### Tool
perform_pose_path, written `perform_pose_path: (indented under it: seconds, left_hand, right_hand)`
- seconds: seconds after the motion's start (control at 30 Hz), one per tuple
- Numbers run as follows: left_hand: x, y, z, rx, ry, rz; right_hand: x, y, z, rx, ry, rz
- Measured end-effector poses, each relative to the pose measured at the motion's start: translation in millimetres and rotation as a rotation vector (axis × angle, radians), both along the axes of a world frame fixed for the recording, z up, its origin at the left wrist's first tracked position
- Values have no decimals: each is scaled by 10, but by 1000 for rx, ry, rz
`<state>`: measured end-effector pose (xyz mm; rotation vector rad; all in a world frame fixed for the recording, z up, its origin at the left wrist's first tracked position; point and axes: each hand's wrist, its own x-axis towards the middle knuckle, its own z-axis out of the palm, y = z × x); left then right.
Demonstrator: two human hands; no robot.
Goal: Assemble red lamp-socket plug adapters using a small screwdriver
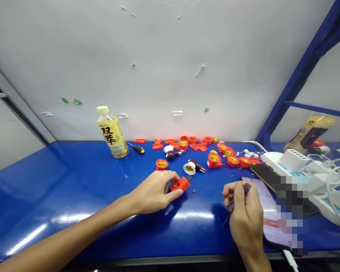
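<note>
My left hand [157, 190] pinches a red plug-in lamp socket [181, 184] between thumb and fingers, just above the blue table. Two metal prongs stick out of it toward the upper right. My right hand [243, 211] is closed round a screwdriver [246, 188]; its dark handle end shows above the fist and a thin shaft points down to the left. A tiny screw [194, 191] lies right of the red socket. Behind my left hand sits another red socket [162, 164], and a white and dark socket [194, 167] with prongs lies near it.
Several red sockets and flat red parts [197, 146] lie along the back wall. A drink bottle [112, 136] stands at back left beside a yellow-black screwdriver [138, 149]. On the right are two phones [268, 200] and a power strip [276, 158] with chargers and cables.
</note>
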<state>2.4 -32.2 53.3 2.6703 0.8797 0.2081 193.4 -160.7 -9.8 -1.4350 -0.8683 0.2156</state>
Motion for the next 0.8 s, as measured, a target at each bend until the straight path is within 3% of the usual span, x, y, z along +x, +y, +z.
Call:
perform_pose_path:
  seconds: [0.1, 0.17, 0.37, 0.57, 0.8]
  left_hand:
    - [31, -10, -38, -251, -158, -10]
    - [53, 8, -108, -296, -244, -35]
    - [41, 69, -309, -301, -370, -72]
    - [-40, 46, -327, -229, -361, -189]
    - [-110, 70, -415, -226, -420, -263]
  right_hand:
    - [-1, 6, -28, -58, -39, 134]
    - [3, 1, -22, -106, -80, 179]
    - [9, 23, 67, -187, -269, 308]
    - [-37, 171, 141, -282, -615, 539]
    - [-102, 245, 227, -233, -862, 592]
